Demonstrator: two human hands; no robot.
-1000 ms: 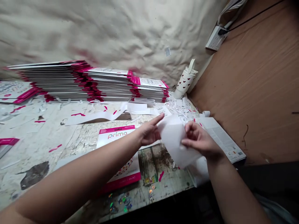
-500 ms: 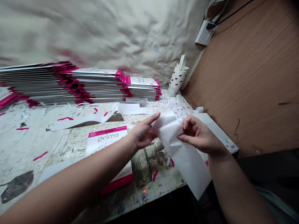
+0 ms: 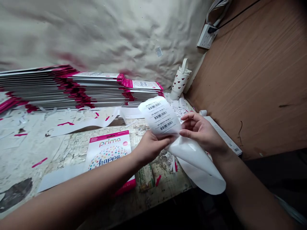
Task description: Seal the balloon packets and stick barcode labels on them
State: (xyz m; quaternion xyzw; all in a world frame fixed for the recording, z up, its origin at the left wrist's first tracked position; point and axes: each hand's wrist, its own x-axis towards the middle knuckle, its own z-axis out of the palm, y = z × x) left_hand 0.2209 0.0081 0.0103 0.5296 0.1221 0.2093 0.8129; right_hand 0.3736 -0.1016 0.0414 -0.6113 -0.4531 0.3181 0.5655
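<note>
A white sheet of barcode labels [image 3: 163, 116] is held up between both hands, its printed side turned toward me. Several barcodes show on the upper part, while the lower part curls over and hangs past the table edge. My left hand [image 3: 153, 143] grips the sheet's left side, thumb across the front. My right hand [image 3: 201, 132] pinches its right edge between thumb and fingers. Below my left hand lies a flat white and pink "prima" package [image 3: 109, 150], partly covered by my left forearm.
Tall stacks of pink and white packages [image 3: 100, 89] line the wall. A white tumbler with hearts [image 3: 179, 83] stands in the corner among paper scraps. A white box [image 3: 222, 135] lies by the wooden panel [image 3: 259, 80], and a power strip [image 3: 207, 36] hangs above. Paper strips [image 3: 91, 124] litter the table.
The sheet has been turned so that its printed barcodes now face me, and its lower end has curled. My left hand has shifted slightly right and down, its thumb now over the sheet.
</note>
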